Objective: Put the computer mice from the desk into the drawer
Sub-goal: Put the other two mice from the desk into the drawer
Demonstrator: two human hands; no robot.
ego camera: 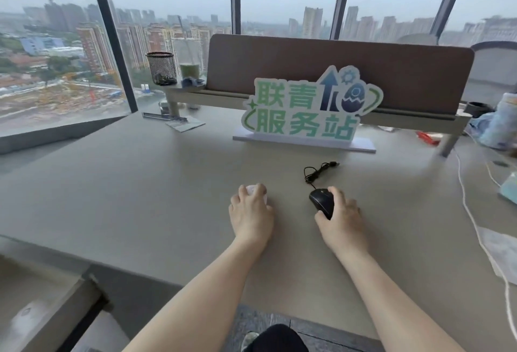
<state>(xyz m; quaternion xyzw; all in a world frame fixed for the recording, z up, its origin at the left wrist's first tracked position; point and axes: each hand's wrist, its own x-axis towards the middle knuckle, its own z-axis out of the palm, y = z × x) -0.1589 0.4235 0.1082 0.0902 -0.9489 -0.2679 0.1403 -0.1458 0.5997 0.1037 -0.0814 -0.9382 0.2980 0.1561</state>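
The left hand point(251, 213) hides most of the white mouse point(253, 190).

Glossy black plastic mouse point(321, 202) on a smooth matt desk point(140, 183).

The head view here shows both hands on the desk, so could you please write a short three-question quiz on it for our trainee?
1. True or false: the left hand covers a black mouse.
2. Which mouse has a cable lying on the desk?
A. the white mouse
B. the black mouse
C. both
3. Fill in: the standing sign with green characters is ____ the two mice, as seen from the person.

Key
1. False: the left hand's grip is on the white mouse; the right hand holds the black one.
2. B: its black cable coils towards the sign.
3. Beyond.
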